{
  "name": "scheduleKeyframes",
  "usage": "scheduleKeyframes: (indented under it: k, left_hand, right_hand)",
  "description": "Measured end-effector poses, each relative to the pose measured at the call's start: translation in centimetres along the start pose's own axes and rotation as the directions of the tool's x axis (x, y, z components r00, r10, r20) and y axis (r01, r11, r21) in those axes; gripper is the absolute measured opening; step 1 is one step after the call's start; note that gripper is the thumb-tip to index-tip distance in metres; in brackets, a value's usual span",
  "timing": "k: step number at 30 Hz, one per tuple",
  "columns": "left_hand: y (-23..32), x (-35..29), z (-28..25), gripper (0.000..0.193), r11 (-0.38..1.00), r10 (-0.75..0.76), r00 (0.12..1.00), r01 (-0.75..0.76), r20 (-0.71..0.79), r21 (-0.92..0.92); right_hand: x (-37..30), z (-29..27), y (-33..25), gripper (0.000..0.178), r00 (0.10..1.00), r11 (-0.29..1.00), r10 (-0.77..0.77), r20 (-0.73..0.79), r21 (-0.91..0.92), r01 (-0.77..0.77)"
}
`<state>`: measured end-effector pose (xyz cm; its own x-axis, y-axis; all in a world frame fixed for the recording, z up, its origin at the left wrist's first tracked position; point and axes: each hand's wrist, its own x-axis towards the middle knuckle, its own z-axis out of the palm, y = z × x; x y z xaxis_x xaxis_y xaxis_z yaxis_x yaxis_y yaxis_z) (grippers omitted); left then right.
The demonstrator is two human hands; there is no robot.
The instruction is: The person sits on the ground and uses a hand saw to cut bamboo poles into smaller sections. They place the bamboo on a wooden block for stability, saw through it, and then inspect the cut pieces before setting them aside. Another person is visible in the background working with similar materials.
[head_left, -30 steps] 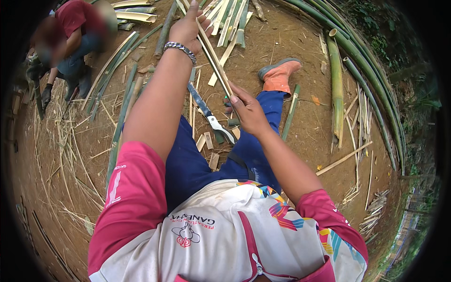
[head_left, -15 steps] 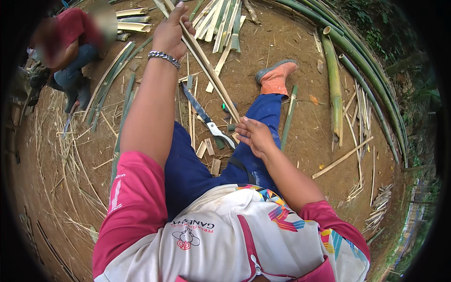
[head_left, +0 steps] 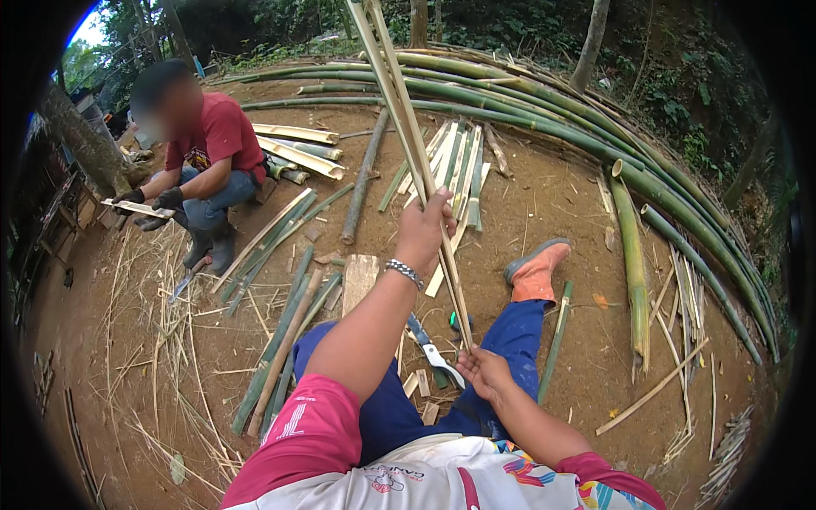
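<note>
My left hand (head_left: 425,231) is closed round a pair of long, pale split bamboo strips (head_left: 398,100) partway along their length. The strips rise steeply away from me and stand slightly apart at the top. At their lower end, my right hand (head_left: 486,374) has its fingers curled against the tips, just above my right thigh. A hand saw with a white handle (head_left: 440,360) lies on the ground between my legs, its dark blade partly hidden behind the strips. Small cut bamboo pieces (head_left: 416,382) lie beside the saw.
To the left a co-worker in a red shirt (head_left: 223,132) crouches, gloved hands on a bamboo piece. Long green bamboo poles (head_left: 527,119) curve across the back and right. Split bamboo lies ahead (head_left: 463,166) and in a pile to my left (head_left: 276,348). Shavings (head_left: 166,382) litter the ground.
The view has tilted up, bringing the co-worker and trees into sight. The strips now stand steeper in the picture. My left hand still grips them; my right fingers are more curled at their lower end.
</note>
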<state>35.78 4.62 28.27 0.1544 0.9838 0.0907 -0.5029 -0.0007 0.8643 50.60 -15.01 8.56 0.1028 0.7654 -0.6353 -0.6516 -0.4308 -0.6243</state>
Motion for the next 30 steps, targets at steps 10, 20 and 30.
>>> scheduleKeyframes:
  k: [10, 20, 30]
  left_hand:
    - [-1.4, -1.4, 1.0, 0.039, 0.997, -0.066, 0.992, 0.071, 0.112, -0.043]
    - [-2.0, -1.9, 0.9, 0.028, 0.992, -0.092, 0.981, 0.106, 0.171, -0.075]
    - [-2.8, -1.6, 0.4, 0.029, 0.987, -0.104, 0.977, 0.124, 0.185, -0.103]
  right_hand:
    - [1.5, -2.4, 1.3, 0.018, 0.998, 0.998, 0.034, -0.060, 0.056, -0.031]
    - [2.3, -3.5, 1.0, 0.013, 0.998, 0.996, 0.041, -0.050, 0.083, -0.037]
    - [3.2, -4.3, 0.1, 0.015, 0.997, 0.997, 0.051, -0.054, 0.063, -0.048]
